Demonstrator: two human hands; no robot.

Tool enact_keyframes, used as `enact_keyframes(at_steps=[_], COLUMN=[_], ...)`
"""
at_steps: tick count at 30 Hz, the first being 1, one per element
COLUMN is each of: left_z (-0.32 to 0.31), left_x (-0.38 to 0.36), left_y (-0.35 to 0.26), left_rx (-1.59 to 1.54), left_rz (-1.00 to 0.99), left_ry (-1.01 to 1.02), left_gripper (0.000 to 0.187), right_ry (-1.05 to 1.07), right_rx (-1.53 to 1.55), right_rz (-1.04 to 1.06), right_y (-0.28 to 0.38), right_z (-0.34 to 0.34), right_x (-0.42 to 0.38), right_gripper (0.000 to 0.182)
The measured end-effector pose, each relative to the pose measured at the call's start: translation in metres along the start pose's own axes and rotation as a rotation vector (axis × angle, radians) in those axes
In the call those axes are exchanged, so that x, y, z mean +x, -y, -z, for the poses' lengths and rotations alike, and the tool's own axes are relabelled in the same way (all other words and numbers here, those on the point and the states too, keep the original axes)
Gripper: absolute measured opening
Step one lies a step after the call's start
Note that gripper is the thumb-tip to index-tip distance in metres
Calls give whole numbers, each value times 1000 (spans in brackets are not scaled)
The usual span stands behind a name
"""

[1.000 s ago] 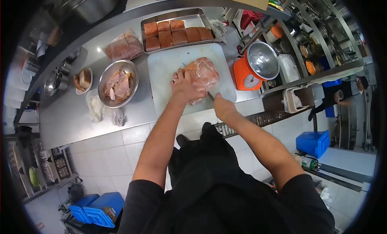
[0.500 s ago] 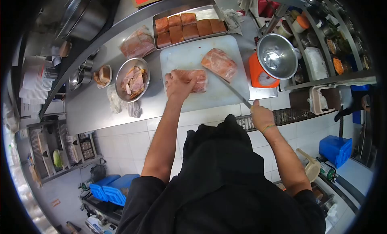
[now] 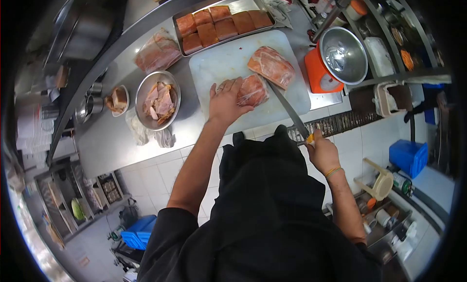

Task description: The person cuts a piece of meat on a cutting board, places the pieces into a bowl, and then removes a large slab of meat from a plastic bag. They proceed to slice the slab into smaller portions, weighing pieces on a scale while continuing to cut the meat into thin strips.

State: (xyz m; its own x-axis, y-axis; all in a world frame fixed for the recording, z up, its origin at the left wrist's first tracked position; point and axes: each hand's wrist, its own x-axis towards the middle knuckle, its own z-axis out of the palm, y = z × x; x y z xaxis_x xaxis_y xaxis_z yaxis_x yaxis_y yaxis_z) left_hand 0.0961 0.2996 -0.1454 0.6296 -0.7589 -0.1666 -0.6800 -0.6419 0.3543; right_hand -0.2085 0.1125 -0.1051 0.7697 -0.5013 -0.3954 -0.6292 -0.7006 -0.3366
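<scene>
On the white cutting board [image 3: 206, 65] lie two chunks of meat in clear plastic wrap. My left hand [image 3: 226, 103] rests with spread fingers on the left end of the nearer wrapped meat piece [image 3: 255, 90]. The other wrapped meat piece [image 3: 273, 68] sits just beyond it, up and to the right. My right hand [image 3: 323, 153] is closed round the yellow handle of a long knife [image 3: 289, 109]. Its blade slants up and left over the board's front edge, the tip by the gap between the two chunks.
Behind the board stands a metal tray [image 3: 248, 9] of orange-brown blocks. A steel bowl [image 3: 179, 103] of meat trimmings and a wrapped meat pack [image 3: 156, 51] are at the left. An orange scale [image 3: 318, 73] carrying a metal bowl [image 3: 359, 58] is on the right.
The view has turned slightly. The nearer wrapped piece now sits closer to the other one and angled, with my left hand shifted onto its left end. The knife is still in my right hand.
</scene>
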Motion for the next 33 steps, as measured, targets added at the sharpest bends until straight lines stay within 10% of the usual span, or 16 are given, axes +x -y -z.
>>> enact_keyframes(at_steps=[12,33], left_z=[-1,-64], left_x=[-17,-45], left_y=[2,6], left_rx=[-48,72], left_rz=[-89,-309], left_ry=[-213,-510], left_gripper=[61,17], right_ry=[-107,-176], right_rx=[216,201], right_rz=[-285,-148], right_y=[90,100], right_z=[-35,-22], right_x=[-80,-76], right_gripper=[35,32])
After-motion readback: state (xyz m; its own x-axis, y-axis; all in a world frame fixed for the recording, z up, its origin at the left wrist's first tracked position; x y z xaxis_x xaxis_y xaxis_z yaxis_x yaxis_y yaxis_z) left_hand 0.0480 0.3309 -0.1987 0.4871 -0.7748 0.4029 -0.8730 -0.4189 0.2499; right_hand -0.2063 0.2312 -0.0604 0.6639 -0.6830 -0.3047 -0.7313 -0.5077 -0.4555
